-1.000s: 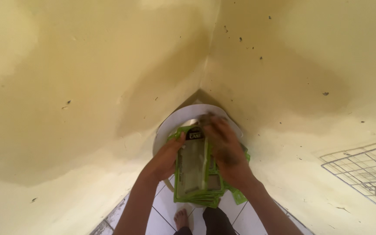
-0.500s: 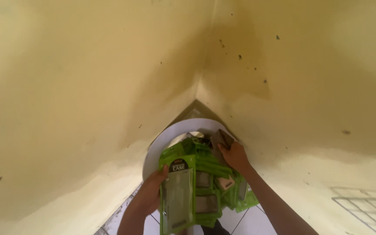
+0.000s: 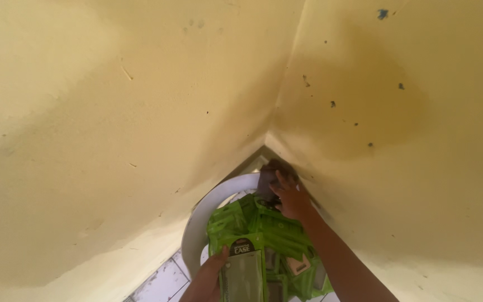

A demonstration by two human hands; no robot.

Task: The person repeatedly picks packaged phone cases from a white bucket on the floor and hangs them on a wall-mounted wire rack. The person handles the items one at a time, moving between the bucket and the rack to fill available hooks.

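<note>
Several green flat packets (image 3: 272,232) lie piled in a white round container (image 3: 205,215) that stands in the corner of two yellow walls. My left hand (image 3: 211,278) grips the near packet (image 3: 244,274), a green one with a clear window and a black label, by its left edge. My right hand (image 3: 293,198) reaches to the far side of the pile. Its fingers curl over a dark grey item (image 3: 266,182) at the container's back rim. What the dark item is cannot be made out.
Stained yellow walls (image 3: 113,112) meet in a corner just behind the container and hem it in on both sides. White floor tiles (image 3: 157,282) show at the lower left beside the rim.
My right hand has left the packets and moved back to the dark item at the far rim. My left hand has slid lower along the near packet. The view has tilted up.
</note>
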